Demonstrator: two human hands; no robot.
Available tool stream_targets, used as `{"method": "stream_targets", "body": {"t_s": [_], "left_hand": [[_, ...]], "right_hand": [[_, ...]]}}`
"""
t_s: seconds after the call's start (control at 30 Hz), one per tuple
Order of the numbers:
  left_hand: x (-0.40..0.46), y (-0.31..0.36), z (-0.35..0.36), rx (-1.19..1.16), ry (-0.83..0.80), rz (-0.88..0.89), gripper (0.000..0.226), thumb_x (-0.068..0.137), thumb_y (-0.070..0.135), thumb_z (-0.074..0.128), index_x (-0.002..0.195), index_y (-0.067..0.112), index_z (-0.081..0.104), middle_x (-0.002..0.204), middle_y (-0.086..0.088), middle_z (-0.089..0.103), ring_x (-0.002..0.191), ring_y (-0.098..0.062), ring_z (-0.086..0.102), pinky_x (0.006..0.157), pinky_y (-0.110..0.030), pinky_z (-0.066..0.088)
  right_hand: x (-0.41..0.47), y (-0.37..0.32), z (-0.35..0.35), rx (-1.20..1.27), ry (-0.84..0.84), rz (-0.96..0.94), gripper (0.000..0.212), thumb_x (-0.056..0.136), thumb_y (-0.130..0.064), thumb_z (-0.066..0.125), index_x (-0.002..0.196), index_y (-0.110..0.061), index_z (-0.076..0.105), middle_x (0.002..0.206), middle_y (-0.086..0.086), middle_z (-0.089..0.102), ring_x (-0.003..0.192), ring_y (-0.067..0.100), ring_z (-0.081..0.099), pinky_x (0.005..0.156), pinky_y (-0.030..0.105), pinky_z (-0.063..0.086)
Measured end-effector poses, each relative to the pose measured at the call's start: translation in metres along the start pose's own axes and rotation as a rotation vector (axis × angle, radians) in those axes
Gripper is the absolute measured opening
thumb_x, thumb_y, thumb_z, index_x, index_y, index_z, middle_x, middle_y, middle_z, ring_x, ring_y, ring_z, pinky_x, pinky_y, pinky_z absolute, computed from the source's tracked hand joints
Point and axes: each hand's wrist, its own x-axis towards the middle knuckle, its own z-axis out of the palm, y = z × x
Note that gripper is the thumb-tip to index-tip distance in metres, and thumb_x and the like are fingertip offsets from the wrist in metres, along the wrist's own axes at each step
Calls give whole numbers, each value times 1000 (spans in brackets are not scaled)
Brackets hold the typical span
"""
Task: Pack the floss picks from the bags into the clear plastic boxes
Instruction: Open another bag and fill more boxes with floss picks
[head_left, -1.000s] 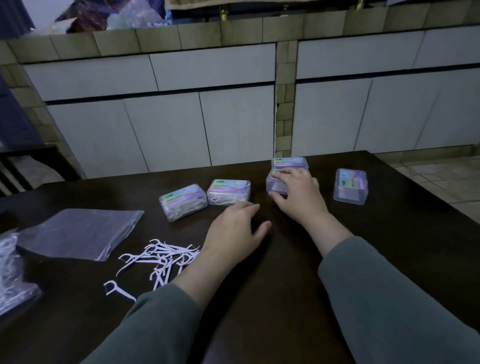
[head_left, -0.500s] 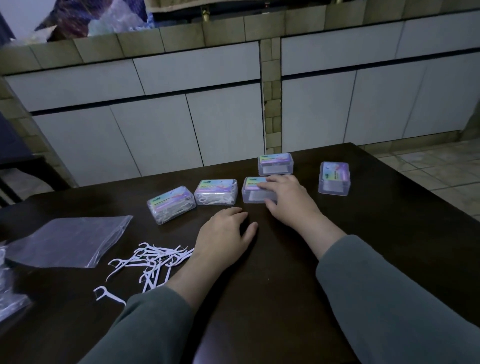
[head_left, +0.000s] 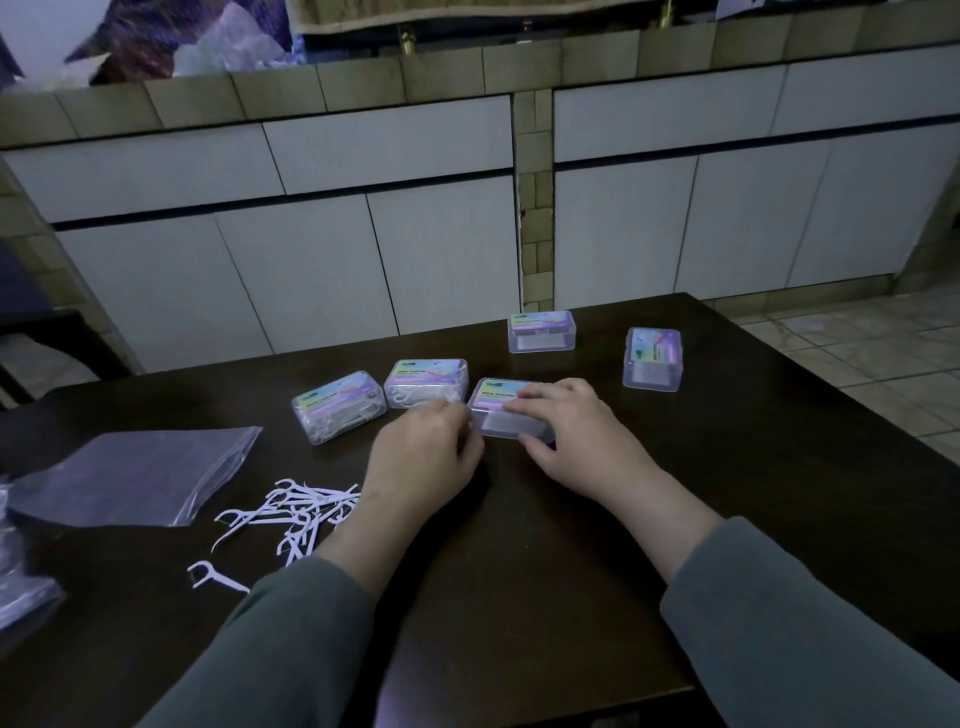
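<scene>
Since the earlier frame our left hand (head_left: 426, 457) has slid up to the near box (head_left: 511, 410), pinching its left edge; right hand (head_left: 576, 431) grips lid & front. Loose floss picks (head_left: 291, 514) lie at left on the surface (head_left: 519, 597), by the bag (head_left: 130, 475). Risk: lid pops abruptly, the light box skids or flips.

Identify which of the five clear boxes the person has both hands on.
The near box at the right end of the front row of three. The right hand lies over its lid and the left hand touches its left end; the other four boxes stand untouched.
</scene>
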Motion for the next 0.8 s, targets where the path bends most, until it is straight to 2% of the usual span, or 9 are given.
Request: {"method": "stream_targets", "body": {"t_s": [0.07,0.13,0.23,0.3,0.4,0.5,0.6,0.7,0.8], "left_hand": [[0,-10,-6,-83,102,21,23,90,41,55,101,22,64,95,7,61,77,-5,53,61,-16,44],[-1,-20,-11,-164,83,103,36,89,51,50,111,24,63,104,8,61,86,-2,52,66,-10,37],[-4,-31,-12,-205,-125,165,56,85,65,46,128,31,56,126,10,58,111,-4,50,87,-22,44],[-4,-36,-12,-217,-194,133,61,81,69,50,131,36,54,132,13,56,120,-4,47,97,-32,45],[-2,-38,-14,-278,-212,101,59,78,66,58,129,37,56,128,13,59,114,-1,49,97,-33,47],[-1,-36,-15,-262,-230,108,55,81,61,60,128,34,56,123,11,61,105,-1,51,90,-28,48],[0,-28,-13,-164,-272,95,53,87,58,54,132,29,50,131,5,55,118,-10,47,94,-29,42],[1,-21,-10,-111,-293,82,47,93,52,48,130,24,46,136,2,51,125,-14,41,101,-32,39],[1,-16,-11,-67,-306,93,45,96,50,43,130,22,44,138,-2,48,125,-17,41,100,-32,38]], "right_hand": [[-2,-2,1,58,-35,-69,46,95,-27,57,138,-39,47,145,-18,39,136,7,24,109,33,31],[-4,-4,4,151,-66,-153,43,93,-27,60,134,-39,52,142,-21,42,133,0,24,107,29,31],[-3,-6,7,272,-49,-183,43,90,-31,65,131,-38,53,141,-21,40,130,-5,26,104,23,30],[1,-5,8,234,-56,-147,54,87,-40,67,136,-39,45,144,-17,36,133,1,29,107,29,33],[7,3,8,145,-179,-39,73,82,-55,66,144,-47,29,144,-9,37,133,17,33,103,37,34],[13,9,9,167,-219,17,75,75,-63,68,139,-57,28,130,-7,43,124,22,37,93,35,38],[18,13,11,186,-226,33,73,75,-65,66,137,-61,29,120,-11,44,117,19,37,90,33,37],[22,16,14,180,-249,16,73,73,-71,61,137,-63,25,138,-15,46,126,20,36,97,37,34],[22,16,13,165,-255,16,74,76,-67,63,139,-61,25,146,-16,41,133,21,32,102,39,31]]}}
